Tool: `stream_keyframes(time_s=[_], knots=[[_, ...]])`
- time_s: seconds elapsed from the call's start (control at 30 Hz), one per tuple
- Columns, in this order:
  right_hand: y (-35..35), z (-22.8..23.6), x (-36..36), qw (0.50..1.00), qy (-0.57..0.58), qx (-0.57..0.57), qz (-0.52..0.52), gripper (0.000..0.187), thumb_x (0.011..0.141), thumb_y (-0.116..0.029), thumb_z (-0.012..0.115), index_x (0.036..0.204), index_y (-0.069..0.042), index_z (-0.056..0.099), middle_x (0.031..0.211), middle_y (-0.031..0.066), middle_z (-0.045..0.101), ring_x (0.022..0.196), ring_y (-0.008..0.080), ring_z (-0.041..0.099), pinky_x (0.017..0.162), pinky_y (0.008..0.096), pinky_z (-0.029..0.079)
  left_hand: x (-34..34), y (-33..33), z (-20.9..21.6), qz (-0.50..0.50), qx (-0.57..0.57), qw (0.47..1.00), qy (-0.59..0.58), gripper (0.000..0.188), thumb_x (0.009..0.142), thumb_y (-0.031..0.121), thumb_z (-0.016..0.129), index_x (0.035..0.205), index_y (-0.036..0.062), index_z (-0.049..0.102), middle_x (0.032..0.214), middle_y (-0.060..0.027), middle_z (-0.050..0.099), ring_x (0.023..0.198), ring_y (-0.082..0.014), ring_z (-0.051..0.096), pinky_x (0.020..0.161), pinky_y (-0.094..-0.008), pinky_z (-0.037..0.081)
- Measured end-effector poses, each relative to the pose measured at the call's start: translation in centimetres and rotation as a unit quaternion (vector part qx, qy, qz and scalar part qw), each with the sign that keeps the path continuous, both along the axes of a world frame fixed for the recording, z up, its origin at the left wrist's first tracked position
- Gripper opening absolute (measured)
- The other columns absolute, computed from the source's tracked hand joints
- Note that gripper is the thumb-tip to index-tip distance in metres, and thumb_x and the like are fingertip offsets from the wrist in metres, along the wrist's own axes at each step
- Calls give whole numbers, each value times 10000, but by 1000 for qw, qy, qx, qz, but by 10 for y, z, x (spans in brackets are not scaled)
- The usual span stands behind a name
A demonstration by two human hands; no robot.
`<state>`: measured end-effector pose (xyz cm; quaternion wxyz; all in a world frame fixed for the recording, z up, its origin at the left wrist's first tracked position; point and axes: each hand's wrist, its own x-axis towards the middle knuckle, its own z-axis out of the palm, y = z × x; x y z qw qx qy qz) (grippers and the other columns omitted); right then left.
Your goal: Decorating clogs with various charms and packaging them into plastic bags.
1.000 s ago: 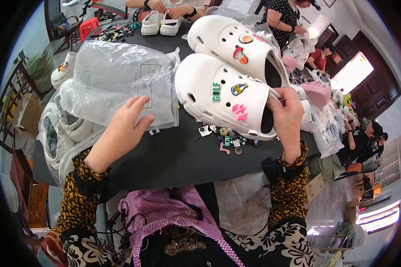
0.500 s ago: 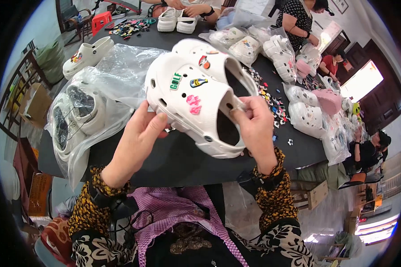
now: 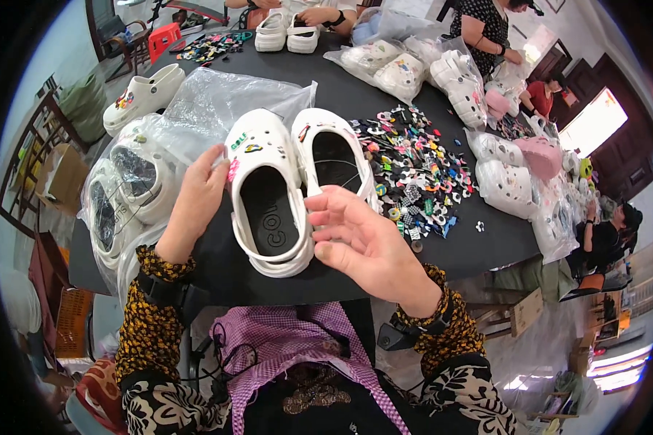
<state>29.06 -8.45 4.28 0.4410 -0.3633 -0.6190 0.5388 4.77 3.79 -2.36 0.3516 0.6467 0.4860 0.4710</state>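
Note:
A pair of white clogs stands on the black table in front of me, toes pointing away. The left clog (image 3: 261,141) bears a green word-shaped charm, a bottle charm and pink ones on its upper; its dark insole shows. Close beside it is the right clog (image 3: 319,125), partly behind my hand. My left hand (image 3: 194,203) rests its outstretched fingers along the left clog's outer side, near the pink charms. My right hand (image 3: 366,246), fingers spread and palm partly up, is at the heel ends of both clogs and grips nothing.
Loose colourful shoe charms (image 3: 413,170) lie heaped to the right. On the left are bagged white clogs (image 3: 127,196) and a single clog (image 3: 144,96). More bagged clogs (image 3: 504,177) line the right edge. Co-workers sit or stand around the table's far side.
The pair has gone from being held up in both hands to standing on the table. My right hand has let go and spread its fingers; my left has moved slightly left.

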Motion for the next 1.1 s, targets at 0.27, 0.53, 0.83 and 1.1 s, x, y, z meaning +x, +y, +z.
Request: stream_keyframes(time_s=[0.27,0.53,0.83,1.1], knots=[[-36,23,24,967,-179,161,88,330,851,-42,640,1175,-8,586,1141,194,615,990,227,646,843,329,513,23,-59,62,24,207,954,217,150,896,116,622,943,-25,600,765,-134,578,697,-244,595,607,-328,470],[23,-13,75,950,-196,114,-217,343,936,-115,579,1252,10,533,1176,140,623,997,176,611,862,300,484,51,-62,61,-49,123,951,279,414,894,192,641,1227,32,454,740,-204,621,610,-322,607,567,-385,444],[14,-58,67,985,-136,40,-96,555,992,-227,520,1417,54,300,1297,180,521,1171,198,519,973,319,428,83,-31,53,-91,109,937,318,400,851,283,682,1076,-20,552,714,-228,615,695,-362,627,632,-427,461],[-9,-44,63,971,-183,135,-75,505,922,-150,604,1357,24,415,1184,215,587,1066,296,588,911,375,469,72,-5,52,-90,137,927,338,161,812,144,603,804,-15,621,712,-239,614,726,-427,609,656,-482,471]])
